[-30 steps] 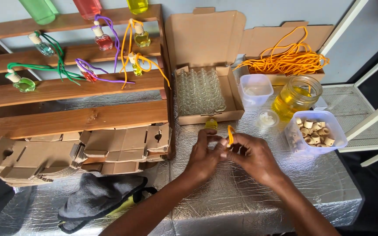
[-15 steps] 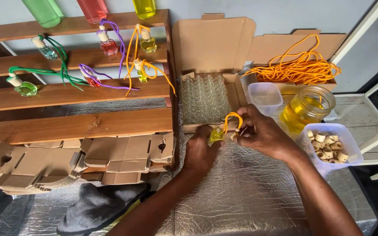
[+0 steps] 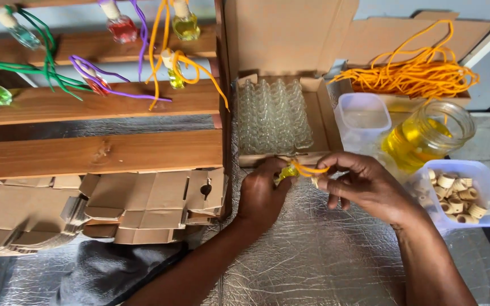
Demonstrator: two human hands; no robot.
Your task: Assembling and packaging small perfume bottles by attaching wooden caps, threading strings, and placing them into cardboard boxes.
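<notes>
Both hands have shifted a little toward the near edge of the open carton since half a second ago, and the orange cord loop that stood arched now lies flatter. The left hand [image 3: 260, 195] pinches a small yellow bottle [image 3: 286, 171] on the foil-covered tabletop [image 3: 313, 255] — grip closed on it. The right hand [image 3: 370, 187] holds the orange cord [image 3: 310, 169] between fingertips, just beside the bottle. Behind them sits the carton of empty glass bottles [image 3: 273, 113]; to the right, a jar of yellow liquid [image 3: 423, 139] and a tub of wooden caps [image 3: 463, 192].

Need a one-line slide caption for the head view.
Left hand steadies small yellow bottle; right hand holds its orange cord.
</notes>
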